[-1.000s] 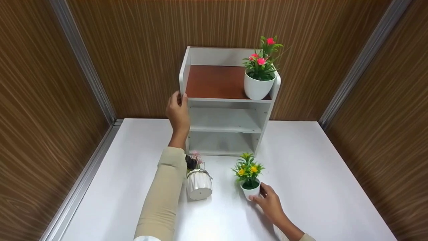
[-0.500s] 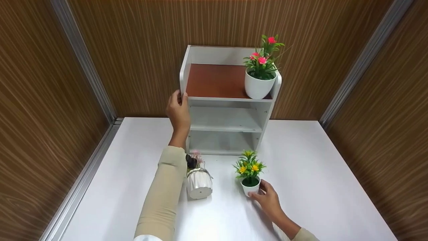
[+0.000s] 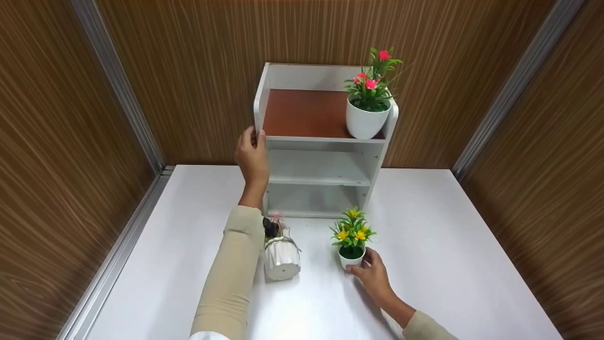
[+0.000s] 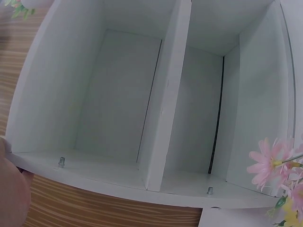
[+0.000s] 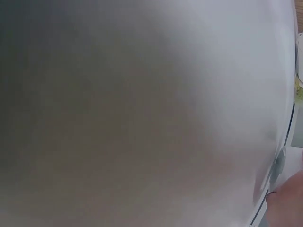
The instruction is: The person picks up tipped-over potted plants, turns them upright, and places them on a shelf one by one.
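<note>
My left hand (image 3: 252, 153) grips the left side panel of a small white shelf unit (image 3: 318, 140), thumb at the front edge and fingers behind it. At the left edge of the left wrist view, part of that hand (image 4: 13, 194) shows beside the panel. My right hand (image 3: 373, 276) holds a small white flowerpot (image 3: 350, 259) with yellow flowers (image 3: 353, 231), thumb at the front and fingers on its right side. The pot is upright, in front of the shelf. Mostly the white tabletop fills the right wrist view, with part of the hand (image 5: 286, 203) at lower right.
A larger white pot with pink-red flowers (image 3: 367, 118) stands on the brown top shelf, at the right. A white ribbed pot (image 3: 282, 262) with pink flowers lies tipped on the white table (image 3: 439, 236), beside the left sleeve. Wood-grain walls (image 3: 198, 71) enclose the table.
My right hand has moved slightly forward, toward the shelf, with the yellow-flowered pot. The left hand keeps its grip on the side panel.
</note>
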A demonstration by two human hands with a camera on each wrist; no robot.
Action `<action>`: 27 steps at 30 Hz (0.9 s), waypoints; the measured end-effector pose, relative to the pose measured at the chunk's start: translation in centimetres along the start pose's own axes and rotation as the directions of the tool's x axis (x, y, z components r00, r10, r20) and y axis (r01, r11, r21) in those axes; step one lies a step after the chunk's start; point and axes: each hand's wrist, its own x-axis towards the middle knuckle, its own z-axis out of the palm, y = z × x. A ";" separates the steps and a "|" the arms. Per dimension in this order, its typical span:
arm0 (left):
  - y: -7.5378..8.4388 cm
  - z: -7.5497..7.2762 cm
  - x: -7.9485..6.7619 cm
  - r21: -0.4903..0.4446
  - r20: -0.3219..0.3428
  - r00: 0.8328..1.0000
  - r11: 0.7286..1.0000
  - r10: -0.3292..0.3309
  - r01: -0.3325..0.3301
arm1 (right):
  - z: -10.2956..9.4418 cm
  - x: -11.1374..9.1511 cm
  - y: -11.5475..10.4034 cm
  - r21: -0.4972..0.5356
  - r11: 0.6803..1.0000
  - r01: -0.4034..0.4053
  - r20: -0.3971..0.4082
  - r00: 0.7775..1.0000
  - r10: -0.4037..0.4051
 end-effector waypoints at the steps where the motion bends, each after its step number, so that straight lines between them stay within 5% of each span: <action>1: 0.0 0.0 0.0 0.001 -0.002 1.000 1.000 -0.002 0.002 | 0.1 0.1 0.1 -0.003 1.000 0.009 -0.002 1.000 -0.009; 27: 0.2 0.0 -0.1 -0.013 0.007 1.000 1.000 -0.028 0.028 | 0.6 -0.5 0.4 -0.022 0.999 0.047 -0.015 0.999 -0.048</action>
